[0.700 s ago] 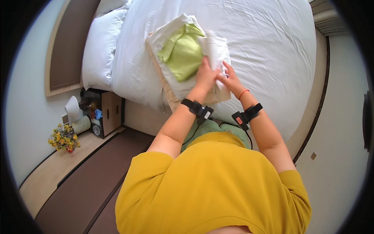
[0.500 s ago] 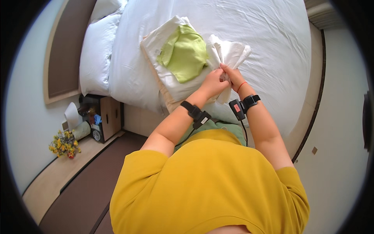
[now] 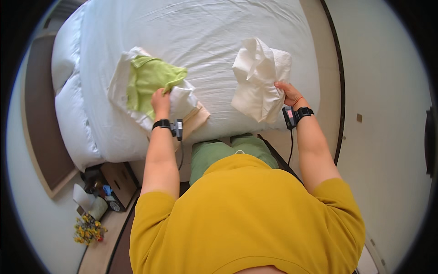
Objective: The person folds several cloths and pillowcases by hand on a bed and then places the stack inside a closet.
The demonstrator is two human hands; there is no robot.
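Note:
A light green garment [image 3: 147, 82], perhaps a shirt, lies crumpled on a stack of folded white cloth [image 3: 119, 82] with a beige cloth [image 3: 197, 119] showing under it. My left hand [image 3: 160, 102] is closed on the green garment's near edge, which bunches up at the fingers. Off to the right, a loosely folded white cloth piece [image 3: 258, 86] rests on the bed, creased and puffed up at its far side. My right hand [image 3: 288, 94] pinches its right edge, thumb on top. Each wrist wears a black strap with a small box and cable.
A white-sheeted bed [image 3: 207, 36] spans the space ahead, pillows [image 3: 77, 128] along its left side. At the lower left stand a wooden bedside cabinet [image 3: 119, 182] and yellow flowers [image 3: 89, 229]. A pale wall [image 3: 388, 137] runs down the right.
My hands have moved apart from the white cloth piece they both held. The left has gone to the green garment; the right stays on the white one. My view has shifted too.

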